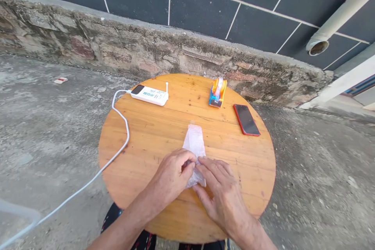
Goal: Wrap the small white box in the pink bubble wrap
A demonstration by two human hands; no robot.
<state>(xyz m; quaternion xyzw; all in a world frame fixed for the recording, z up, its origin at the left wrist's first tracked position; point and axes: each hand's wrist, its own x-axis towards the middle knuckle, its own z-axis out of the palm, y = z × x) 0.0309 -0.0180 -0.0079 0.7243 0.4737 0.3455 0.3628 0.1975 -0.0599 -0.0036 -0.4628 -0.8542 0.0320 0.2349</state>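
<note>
A strip of whitish, translucent wrap [195, 138], perhaps bubble wrap, lies on the round wooden table [140, 164] in front of me. Its near end is bunched up between my two hands. My left hand [177, 168] pinches the wrap's left side with thumb and forefinger. From the right, my right hand [218, 181] lays its fingers over the wrap, thumb tucked at the near edge. Whether anything is inside the folded part cannot be seen. Farther back stands an orange and blue tape dispenser [217, 93] with a roll of tape, apart from both hands.
A white power bank [150, 95] with a white cable [127, 133] sits at the table's back left; the cable runs off toward the lower left. On the right lies a phone in a red case [246, 120]. Behind the table runs a stone wall base [131, 47] below dark tiles.
</note>
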